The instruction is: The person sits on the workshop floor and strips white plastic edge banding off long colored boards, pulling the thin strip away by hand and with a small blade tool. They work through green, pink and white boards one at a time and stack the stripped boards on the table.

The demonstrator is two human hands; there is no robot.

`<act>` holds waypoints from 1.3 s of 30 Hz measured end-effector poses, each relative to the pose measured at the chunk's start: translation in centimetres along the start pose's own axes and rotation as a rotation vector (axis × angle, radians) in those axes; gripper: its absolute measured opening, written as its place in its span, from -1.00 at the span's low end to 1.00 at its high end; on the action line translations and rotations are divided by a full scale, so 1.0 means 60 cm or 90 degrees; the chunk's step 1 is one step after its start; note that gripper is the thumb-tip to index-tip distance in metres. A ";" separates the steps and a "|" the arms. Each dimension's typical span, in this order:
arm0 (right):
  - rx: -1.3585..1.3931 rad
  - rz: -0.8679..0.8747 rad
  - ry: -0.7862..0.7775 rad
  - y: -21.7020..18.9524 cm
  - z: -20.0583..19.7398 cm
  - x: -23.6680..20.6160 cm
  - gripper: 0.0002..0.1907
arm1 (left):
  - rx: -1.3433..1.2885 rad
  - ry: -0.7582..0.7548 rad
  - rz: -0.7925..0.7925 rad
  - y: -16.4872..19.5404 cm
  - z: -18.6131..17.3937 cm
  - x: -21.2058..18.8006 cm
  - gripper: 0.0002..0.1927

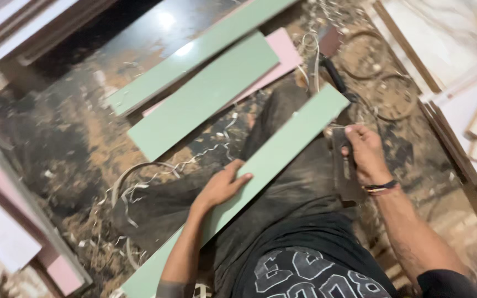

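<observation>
A long pale green laminate strip (282, 149) lies slanted across my lap, from the bottom left up to the upper right. My left hand (223, 185) rests flat on its left edge near the middle, fingers together on the green face. My right hand (362, 152) is closed around a dark flat hand tool (344, 168) held against the strip's right edge. A band sits on my right wrist. My legs in dark trousers stretch out under the strip.
Two more green strips (205, 94) and a pink strip (282, 55) lie on the dark floor ahead. Curled shavings and sawdust (139, 182) litter the floor. Stacked pale boards (470, 94) stand at the right, pink and white boards (12, 221) at the left.
</observation>
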State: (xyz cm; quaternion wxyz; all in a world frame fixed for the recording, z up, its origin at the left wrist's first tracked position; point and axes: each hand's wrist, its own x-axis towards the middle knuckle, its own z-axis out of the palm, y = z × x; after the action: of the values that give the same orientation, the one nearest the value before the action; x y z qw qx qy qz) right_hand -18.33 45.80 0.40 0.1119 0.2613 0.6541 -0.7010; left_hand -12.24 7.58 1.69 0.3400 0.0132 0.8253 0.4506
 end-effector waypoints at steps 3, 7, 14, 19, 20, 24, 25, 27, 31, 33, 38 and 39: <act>0.027 0.012 0.023 0.018 -0.018 -0.009 -0.86 | 0.181 0.007 -0.089 0.012 0.008 -0.003 -0.32; 0.048 -0.018 0.028 0.018 0.005 0.021 -0.85 | 0.231 0.188 0.138 0.069 0.031 0.010 -0.11; 0.008 -0.049 0.065 0.005 0.009 0.092 -0.84 | 0.323 0.289 0.149 0.124 0.090 0.056 -0.02; -0.047 -0.028 0.041 -0.002 -0.012 0.130 -0.85 | 0.327 0.277 0.165 0.109 0.087 0.063 -0.04; -0.057 -0.030 0.037 -0.004 -0.014 0.135 -0.86 | 0.327 0.276 0.172 0.108 0.088 0.064 -0.04; -0.137 -0.004 0.016 -0.019 -0.025 0.146 -0.84 | 0.344 0.283 0.178 0.110 0.097 0.067 -0.05; -0.176 -0.010 0.012 -0.026 -0.027 0.147 -0.84 | 0.347 0.281 0.175 0.110 0.098 0.067 -0.05; -0.258 -0.026 0.003 -0.042 -0.032 0.150 -0.84 | 0.350 0.281 0.172 0.110 0.098 0.065 -0.05; -0.597 -0.185 -0.037 -0.070 -0.032 0.166 -0.81 | 0.352 0.278 0.160 0.109 0.095 0.066 -0.05; -0.665 -0.270 -0.058 -0.072 -0.024 0.174 -0.79 | 0.353 0.271 0.158 0.109 0.093 0.067 -0.05; -0.695 -0.368 -0.087 -0.062 -0.021 0.177 -0.76 | 0.335 0.280 0.186 0.105 0.088 0.066 -0.05; -0.702 -0.363 -0.094 -0.060 -0.026 0.177 -0.76 | 0.334 0.277 0.187 0.104 0.086 0.068 -0.05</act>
State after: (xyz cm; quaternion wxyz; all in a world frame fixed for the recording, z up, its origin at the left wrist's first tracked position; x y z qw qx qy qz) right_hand -28.69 49.69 -1.94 0.0838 -0.0685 0.9543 -0.2785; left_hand -14.18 16.39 2.29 0.0732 0.1217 0.9551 0.2599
